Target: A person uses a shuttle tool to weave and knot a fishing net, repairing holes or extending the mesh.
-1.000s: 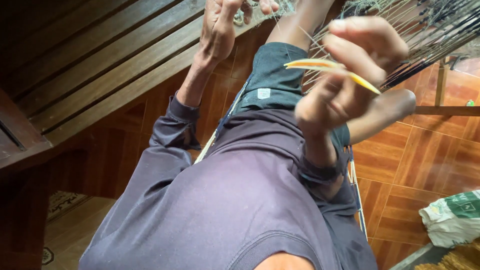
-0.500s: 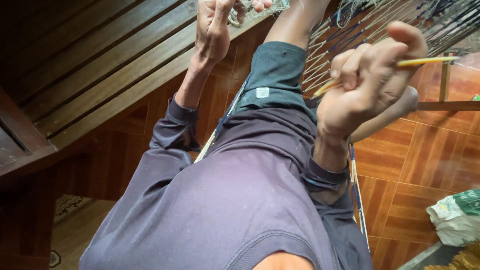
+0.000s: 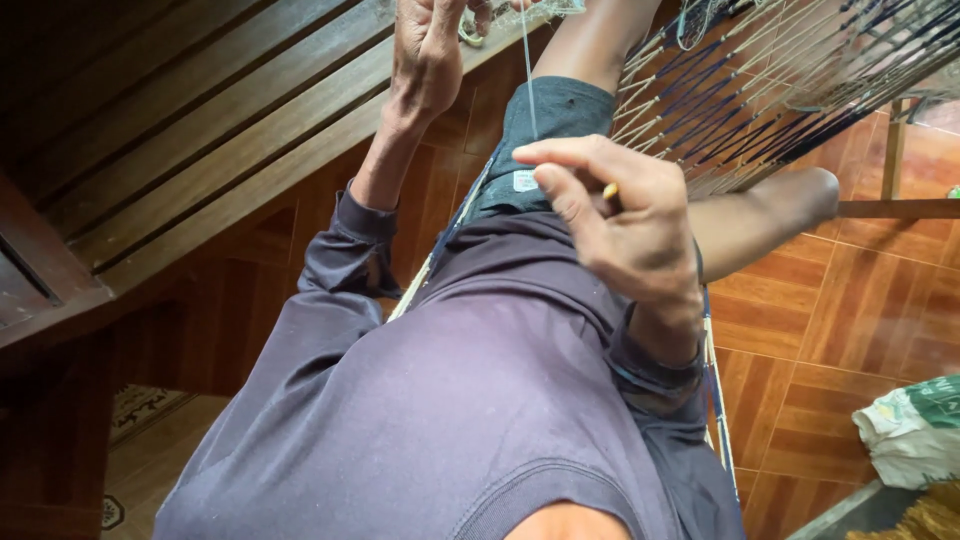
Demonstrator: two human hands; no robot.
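My right hand (image 3: pixel 625 215) is closed around a yellow netting needle (image 3: pixel 609 190), of which only a small tip shows between the fingers. A thin pale twine (image 3: pixel 527 70) runs taut from this hand up to the net. My left hand (image 3: pixel 430 50) is raised at the top of the view and pinches the edge of the woven net (image 3: pixel 760 90) where the twine meets it. The net of pale and dark blue cords spreads to the upper right over my legs.
A dark wooden slatted bench (image 3: pixel 190 150) runs along the left. Orange-brown floor tiles (image 3: pixel 860 310) lie to the right. A white and green sack (image 3: pixel 915 425) sits at the lower right. A patterned mat (image 3: pixel 140 410) shows at the lower left.
My right hand has come down and toward my body, pulling the twine tight; the yellow needle, earlier sticking out sideways, is now nearly hidden in the fist. The left hand has stayed at the net.
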